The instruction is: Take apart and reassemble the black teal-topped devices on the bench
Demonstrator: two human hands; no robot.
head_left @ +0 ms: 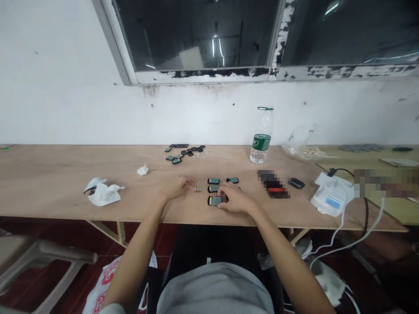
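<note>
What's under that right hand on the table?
A black edge sticks out past the right hand, so a small piece probably lies partly beneath it, but the hand hides the rest. Beside the hand sits a black, teal-topped piece.

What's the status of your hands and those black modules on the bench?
Left hand open, just beside small metal pieces. Right hand on a black-framed module. Crumpled tissue far off to the left.

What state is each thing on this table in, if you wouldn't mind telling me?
Left hand, open, beside small metal cylinders.
Right hand, curved over the black modules, touching them.
Black module, lying face up.
Water bottle, upright.
Tissue, crumpled.
White device, cable attached.
</note>
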